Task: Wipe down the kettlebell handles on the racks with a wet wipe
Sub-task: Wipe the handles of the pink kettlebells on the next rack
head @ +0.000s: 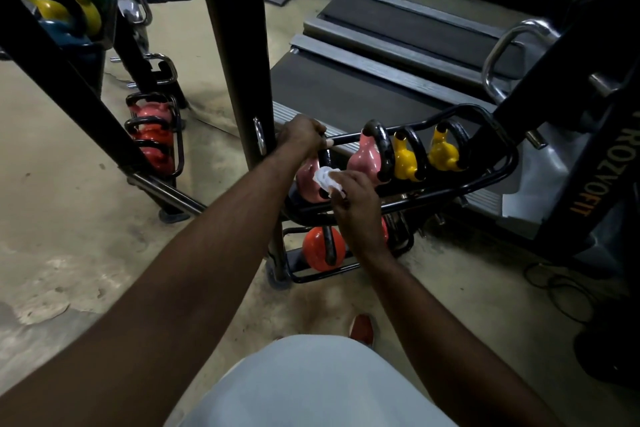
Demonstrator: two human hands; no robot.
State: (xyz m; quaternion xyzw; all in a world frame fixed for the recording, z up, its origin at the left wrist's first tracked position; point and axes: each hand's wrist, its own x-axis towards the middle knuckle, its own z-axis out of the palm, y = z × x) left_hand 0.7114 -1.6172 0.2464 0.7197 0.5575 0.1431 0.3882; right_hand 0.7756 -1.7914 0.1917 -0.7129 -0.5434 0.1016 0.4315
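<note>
Both hands fisted: L [302,135]; R [353,198]

A black tubular rack [498,180] is standing on the concrete floor [86,236], carrying two pink kettlebells [363,163] and two yellow kettlebells [405,159] on its upper tier, and an orange kettlebell [317,250] is sitting lower down.

Person seen from above: bare arms, light clothes, red shoe.
Both forearms bare, no sleeves, no watch or rings on left hand [302,133] or right hand [351,199]. Light grey-blue garment [311,385] at bottom; one red shoe [362,326] w/ pale sole edge.
</note>
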